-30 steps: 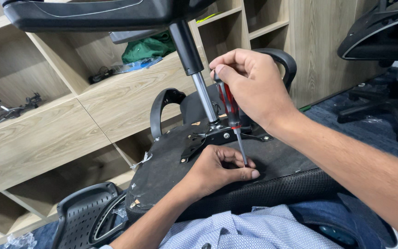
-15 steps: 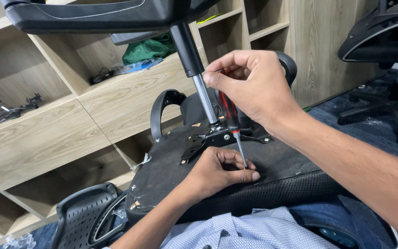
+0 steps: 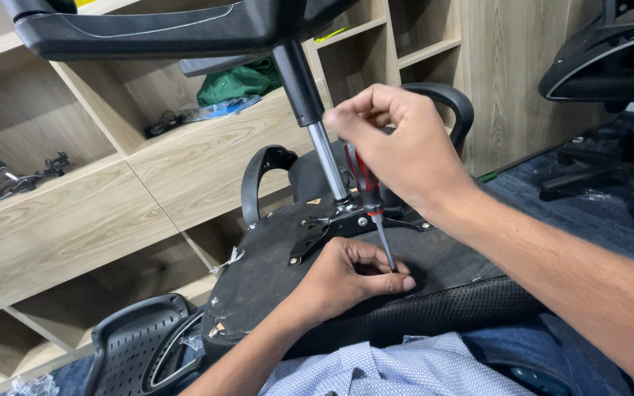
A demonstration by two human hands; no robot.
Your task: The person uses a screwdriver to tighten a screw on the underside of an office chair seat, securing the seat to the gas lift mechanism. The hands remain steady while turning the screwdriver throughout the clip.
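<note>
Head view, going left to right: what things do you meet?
Black metal parts on the shelf → black plastic chair back → left hand → red-handled screwdriver → right hand → black office chair at far right.

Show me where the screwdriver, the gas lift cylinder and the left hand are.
screwdriver point(image 3: 365, 183): head view, on its red and black handle.
gas lift cylinder point(image 3: 326, 158): head view, on the shiny metal rod.
left hand point(image 3: 346, 282): head view, on the knuckles.
</note>
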